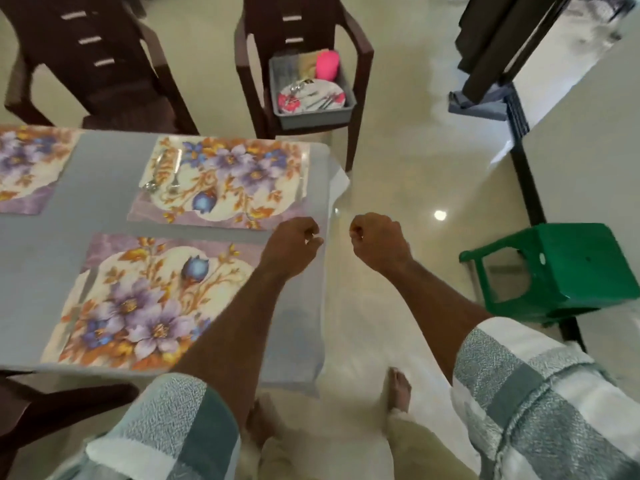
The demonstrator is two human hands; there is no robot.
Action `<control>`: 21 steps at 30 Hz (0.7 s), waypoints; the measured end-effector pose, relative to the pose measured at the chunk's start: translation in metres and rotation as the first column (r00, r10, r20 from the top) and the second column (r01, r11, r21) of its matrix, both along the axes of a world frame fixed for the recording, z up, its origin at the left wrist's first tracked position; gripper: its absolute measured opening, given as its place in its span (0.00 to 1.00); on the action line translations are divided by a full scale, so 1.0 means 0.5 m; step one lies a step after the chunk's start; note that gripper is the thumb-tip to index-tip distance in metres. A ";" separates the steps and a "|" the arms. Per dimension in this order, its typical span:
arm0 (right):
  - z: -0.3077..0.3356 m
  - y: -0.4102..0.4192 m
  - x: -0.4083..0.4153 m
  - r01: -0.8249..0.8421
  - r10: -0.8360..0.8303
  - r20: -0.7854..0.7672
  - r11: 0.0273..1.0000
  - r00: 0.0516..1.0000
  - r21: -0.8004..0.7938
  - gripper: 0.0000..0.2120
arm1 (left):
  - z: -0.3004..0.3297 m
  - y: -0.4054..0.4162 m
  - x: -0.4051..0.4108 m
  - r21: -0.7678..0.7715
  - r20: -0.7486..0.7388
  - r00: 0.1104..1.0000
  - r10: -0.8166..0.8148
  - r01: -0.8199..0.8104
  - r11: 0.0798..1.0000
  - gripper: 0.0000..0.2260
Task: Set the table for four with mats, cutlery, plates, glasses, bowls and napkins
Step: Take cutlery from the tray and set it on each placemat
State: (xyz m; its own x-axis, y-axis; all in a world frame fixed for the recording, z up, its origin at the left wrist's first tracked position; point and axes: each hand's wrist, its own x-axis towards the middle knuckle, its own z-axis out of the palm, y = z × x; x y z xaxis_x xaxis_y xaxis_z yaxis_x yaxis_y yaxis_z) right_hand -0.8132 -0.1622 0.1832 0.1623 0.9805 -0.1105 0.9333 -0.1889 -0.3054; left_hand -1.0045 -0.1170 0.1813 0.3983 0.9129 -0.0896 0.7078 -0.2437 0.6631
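- The grey bin (313, 109) sits on the seat of a brown chair (360, 50) just beyond the far corner of the tabletop (104, 188). As I judge it, it is parked there as the supply point, within a step of every setting.
- In the bin lie a flowered plate (332, 93) with loose cutlery on top and a pink cup (327, 65) standing behind it. What else it holds is too blurred to tell.
- The left hand (294, 242) hangs over the tabletop's near edge, on the side facing the bin, fingers curled into a loose fist. A small glint shows at the fingers, but I cannot tell whether anything is pinched there.
- The right hand (375, 239) is off the tabletop, over the floor, curled the same way and apparently empty.
- Three floral mats show on the tabletop: the mat nearest the bin (239, 178), the mat nearest the person (149, 299), and one cut off at the left edge (27, 164).
- A spoon (154, 174) and fork (175, 178) lie side by side on the end of the nearest-the-bin mat farthest from the bin. Their long axes run across the mat's short side, heads pointing towards the person.
- Both forearms aim towards the bin, so the next fetch likely comes from there; most settings remain bare.
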 end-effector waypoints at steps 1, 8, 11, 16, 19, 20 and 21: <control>0.002 0.002 0.053 -0.008 0.008 -0.004 1.000 1.000 0.014 0.09 | 0.004 -0.002 0.057 0.001 -0.006 1.000 -0.005 0.005 1.000 0.05; 0.033 0.048 0.337 -0.108 0.107 0.044 0.994 0.993 0.028 0.14 | 0.053 0.027 0.320 0.049 -0.155 0.988 -0.002 0.010 0.999 0.20; 0.036 0.111 0.393 -0.183 0.176 0.095 0.981 0.980 0.064 0.26 | 0.078 0.072 0.371 0.084 -0.383 0.922 -0.054 0.093 0.992 0.34; 0.018 0.259 0.431 -0.295 0.286 0.132 0.954 0.949 0.048 0.33 | 0.062 0.204 0.414 0.045 -0.391 0.920 0.041 -0.025 0.999 0.36; 0.018 0.378 0.451 -0.316 0.304 0.124 0.945 0.945 0.091 0.33 | 0.052 0.317 0.439 0.063 -0.377 0.923 0.075 -0.056 0.996 0.35; 0.019 0.425 0.458 -0.316 0.304 0.123 0.944 0.945 0.096 0.33 | 0.048 0.364 0.448 0.055 -0.368 0.926 0.083 -0.067 0.996 0.35; 0.018 0.477 0.465 -0.318 0.306 0.129 0.944 0.943 0.091 0.33 | 0.043 0.416 0.457 0.048 -0.366 0.926 0.090 -0.078 0.996 0.35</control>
State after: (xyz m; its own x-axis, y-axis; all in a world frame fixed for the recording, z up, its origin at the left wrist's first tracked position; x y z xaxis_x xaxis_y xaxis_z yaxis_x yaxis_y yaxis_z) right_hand -0.5806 0.0762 0.1923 -0.1484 0.9889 0.0006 0.9693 0.1456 -0.1981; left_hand -0.7758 0.0909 0.2029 0.2647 0.9464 -0.1850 0.9193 -0.1897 0.3449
